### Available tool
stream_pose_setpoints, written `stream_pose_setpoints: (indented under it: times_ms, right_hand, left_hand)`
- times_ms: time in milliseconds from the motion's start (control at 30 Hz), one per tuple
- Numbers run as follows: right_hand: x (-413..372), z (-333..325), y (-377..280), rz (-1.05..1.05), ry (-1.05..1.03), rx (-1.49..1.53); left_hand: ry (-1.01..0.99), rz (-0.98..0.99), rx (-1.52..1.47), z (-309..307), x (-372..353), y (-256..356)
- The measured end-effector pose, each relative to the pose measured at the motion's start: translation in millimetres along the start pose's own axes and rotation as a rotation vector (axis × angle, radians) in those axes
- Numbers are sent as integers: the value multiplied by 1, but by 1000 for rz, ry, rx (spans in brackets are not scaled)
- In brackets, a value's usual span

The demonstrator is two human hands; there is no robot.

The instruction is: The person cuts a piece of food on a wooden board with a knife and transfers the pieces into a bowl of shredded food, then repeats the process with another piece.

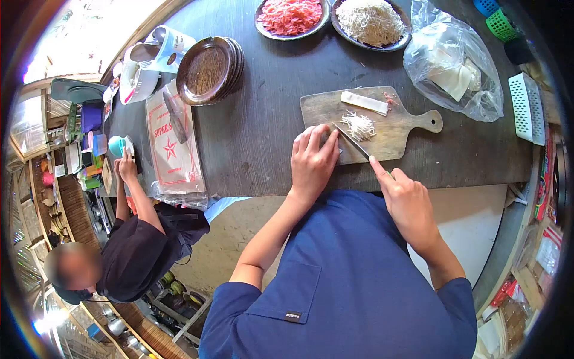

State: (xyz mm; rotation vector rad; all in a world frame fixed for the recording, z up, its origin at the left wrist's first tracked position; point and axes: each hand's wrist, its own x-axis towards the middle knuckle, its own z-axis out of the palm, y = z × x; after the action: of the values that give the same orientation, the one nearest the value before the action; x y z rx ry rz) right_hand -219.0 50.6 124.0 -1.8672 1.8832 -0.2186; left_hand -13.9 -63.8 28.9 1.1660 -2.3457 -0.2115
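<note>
A wooden cutting board (391,134) with a handle lies near the table's front edge. My right hand (406,200) is closed on the handle of a knife (353,142), whose blade points up and left across the board. My left hand (314,157) rests at the board's left edge, fingers bent and pressed together beside the blade tip; what they hold is hidden. Thin pale shreds (359,125) are piled just past the blade. Beyond them lies a flat whitish strip (364,102), with small reddish bits (391,100) near its right end.
At the back are plates of pink pieces (291,15) and pale shreds (372,21), and a plastic bag (454,66). Stacked brown plates (206,70) and a printed paper packet (173,143) lie left. A co-worker (140,239) stands farther left. A white perforated basket (527,109) is right.
</note>
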Motion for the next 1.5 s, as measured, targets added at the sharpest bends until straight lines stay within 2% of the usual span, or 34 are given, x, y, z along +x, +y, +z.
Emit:
stream_pose_setpoints:
  times_ms: [333,400,567,633,1000,1233,1500]
  right_hand:
    - [-11,23,-20,-30,45,-293]
    - [-11,25,-19,-29,48,-308]
    - [-8,30,-20,-36,98,-358]
    - [-8,34,-20,-56,114,-442]
    - [-6,34,-20,-60,110,-455]
    - [7,2,-11,-86,21,-432]
    - [-10,46,-20,-45,105,-545]
  left_hand:
    - [-6,-7,-30,0,1,-1]
    - [29,-28,-164,2,2,-5]
    - [47,-73,-256,3,1,-5]
    - [71,-81,-236,3,-1,-3]
    - [71,-37,-40,-16,-24,2]
    - [115,-52,-42,-8,-30,0]
    - [146,-51,-19,-2,-23,-2]
